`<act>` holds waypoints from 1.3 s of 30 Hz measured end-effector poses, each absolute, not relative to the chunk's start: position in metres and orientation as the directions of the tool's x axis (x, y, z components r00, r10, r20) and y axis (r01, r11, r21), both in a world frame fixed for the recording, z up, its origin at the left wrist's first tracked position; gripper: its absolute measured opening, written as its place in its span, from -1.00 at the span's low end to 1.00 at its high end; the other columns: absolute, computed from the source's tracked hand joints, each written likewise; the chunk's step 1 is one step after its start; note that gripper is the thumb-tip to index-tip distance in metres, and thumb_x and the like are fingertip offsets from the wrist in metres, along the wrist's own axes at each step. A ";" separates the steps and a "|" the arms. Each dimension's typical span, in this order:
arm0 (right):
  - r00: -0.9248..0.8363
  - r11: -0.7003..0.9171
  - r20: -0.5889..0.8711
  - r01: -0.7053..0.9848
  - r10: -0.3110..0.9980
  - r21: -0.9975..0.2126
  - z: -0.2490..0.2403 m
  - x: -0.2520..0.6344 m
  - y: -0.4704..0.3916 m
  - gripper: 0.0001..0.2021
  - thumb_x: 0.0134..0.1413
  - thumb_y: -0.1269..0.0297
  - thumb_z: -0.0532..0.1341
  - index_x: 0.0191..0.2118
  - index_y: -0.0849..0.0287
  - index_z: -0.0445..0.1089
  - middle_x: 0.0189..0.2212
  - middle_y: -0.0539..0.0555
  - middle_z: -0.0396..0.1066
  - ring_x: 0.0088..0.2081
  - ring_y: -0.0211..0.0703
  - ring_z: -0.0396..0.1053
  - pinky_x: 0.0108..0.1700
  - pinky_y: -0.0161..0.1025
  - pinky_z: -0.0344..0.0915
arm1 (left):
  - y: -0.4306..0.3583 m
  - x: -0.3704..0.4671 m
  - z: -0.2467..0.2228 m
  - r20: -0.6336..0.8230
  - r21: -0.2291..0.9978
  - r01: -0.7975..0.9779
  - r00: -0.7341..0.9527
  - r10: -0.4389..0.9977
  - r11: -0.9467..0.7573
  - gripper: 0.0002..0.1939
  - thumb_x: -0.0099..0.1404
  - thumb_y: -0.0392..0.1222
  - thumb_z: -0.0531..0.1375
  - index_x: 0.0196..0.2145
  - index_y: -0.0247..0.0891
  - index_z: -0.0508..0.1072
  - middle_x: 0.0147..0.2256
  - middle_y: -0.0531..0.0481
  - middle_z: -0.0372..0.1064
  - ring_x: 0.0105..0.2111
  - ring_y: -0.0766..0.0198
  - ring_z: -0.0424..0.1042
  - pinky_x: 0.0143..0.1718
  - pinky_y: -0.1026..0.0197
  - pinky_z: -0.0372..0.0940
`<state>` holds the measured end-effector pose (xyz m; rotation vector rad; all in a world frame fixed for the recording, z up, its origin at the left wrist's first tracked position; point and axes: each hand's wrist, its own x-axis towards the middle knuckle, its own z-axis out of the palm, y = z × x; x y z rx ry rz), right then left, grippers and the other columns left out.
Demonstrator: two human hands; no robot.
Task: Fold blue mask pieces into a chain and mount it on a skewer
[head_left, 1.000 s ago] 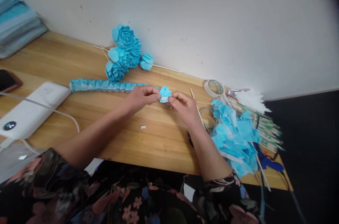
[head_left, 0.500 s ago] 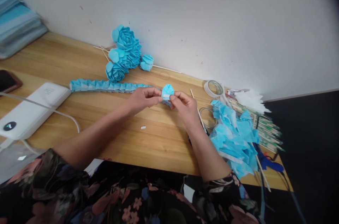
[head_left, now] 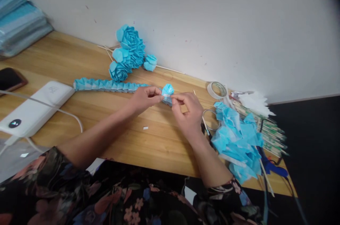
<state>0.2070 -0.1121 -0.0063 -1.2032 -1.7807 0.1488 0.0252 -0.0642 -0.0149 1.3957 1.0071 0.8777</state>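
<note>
left hand (head_left: 145, 98) and right hand (head_left: 187, 110) both pinching a small blue paper bud (head_left: 167, 93) above the wooden table (head_left: 79, 58), pleated blue paper strip (head_left: 106, 84) trailing leftward, blue paper roses (head_left: 127, 53) lying beyond, tape roll (head_left: 216, 90) sitting nearby

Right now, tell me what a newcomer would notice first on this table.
First, the two hands, left hand and right hand, pinching a small blue paper bud mid-table. Behind them, finished blue paper roses lie by the wall, with a folded blue strip trailing left from the bud. At the right edge sits a heap of blue paper scraps.
</note>
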 end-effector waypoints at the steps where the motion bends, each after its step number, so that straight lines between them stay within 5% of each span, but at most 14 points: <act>1: -0.130 0.545 0.658 0.688 0.741 -0.478 -0.007 0.206 -0.113 -0.87 0.25 0.38 0.20 -0.24 0.09 0.51 -0.32 0.06 0.57 -0.26 -0.13 0.45 -0.15 -0.12 0.37 | -0.065 0.026 -0.015 -0.030 0.997 0.083 0.360 0.933 0.000 -0.75 0.05 -0.02 0.26 -0.49 -0.29 0.40 -0.59 0.16 0.18 -0.55 0.43 0.09 -0.48 0.28 -0.01; 7: -0.221 0.573 0.679 0.741 0.700 -0.350 -0.013 0.206 -0.110 -0.87 0.30 0.37 0.20 -0.19 0.12 0.53 -0.31 0.09 0.57 -0.27 -0.11 0.45 -0.18 -0.15 0.36 | -0.064 0.027 -0.018 0.032 0.995 0.072 0.393 0.919 -0.065 -0.77 0.08 -0.06 0.26 -0.52 -0.29 0.42 -0.58 0.14 0.18 -0.53 0.43 0.09 -0.47 0.29 -0.01; 23: -0.181 0.492 0.579 0.752 0.795 -0.439 -0.011 0.205 -0.111 -0.86 0.27 0.29 0.21 -0.30 0.03 0.52 -0.36 0.05 0.57 -0.30 -0.09 0.43 -0.19 -0.11 0.31 | -0.069 0.028 -0.018 0.164 0.953 0.176 0.381 0.910 -0.245 -0.83 0.13 -0.14 0.20 -0.53 -0.27 0.44 -0.57 0.10 0.28 -0.52 0.39 0.18 -0.45 0.30 0.10; 39: -0.129 0.454 0.498 0.647 0.857 -0.613 -0.008 0.205 -0.110 -0.83 0.21 0.37 0.19 -0.33 0.07 0.52 -0.38 0.05 0.57 -0.32 -0.12 0.44 -0.19 -0.13 0.33 | -0.069 0.027 -0.014 0.146 0.956 0.183 0.386 0.911 -0.231 -0.81 0.14 -0.11 0.21 -0.54 -0.26 0.41 -0.57 0.11 0.26 -0.53 0.40 0.15 -0.45 0.29 0.10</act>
